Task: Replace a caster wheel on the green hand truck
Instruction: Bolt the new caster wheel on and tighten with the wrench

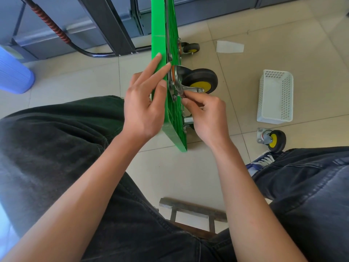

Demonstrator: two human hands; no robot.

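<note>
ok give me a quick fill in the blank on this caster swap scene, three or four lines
1. The green plastic hand truck deck stands on its ____.
2. The loose spare caster wheel with a yellow hub lies on the ____.
3. The white perforated plastic basket sits on the ____ hand's side.
4. The left hand rests its straight fingers on the deck while the right hand pinches something at the mounted caster's ____ plate.

Missing words: edge; floor; right; metal

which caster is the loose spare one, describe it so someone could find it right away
Start at the green hand truck standing on edge on the tiled floor, then look to the white perforated basket beside it. The loose caster lies just in front of the basket, by a blue shoe. Unlike the other yellow-hubbed casters, it is attached to nothing.
</note>
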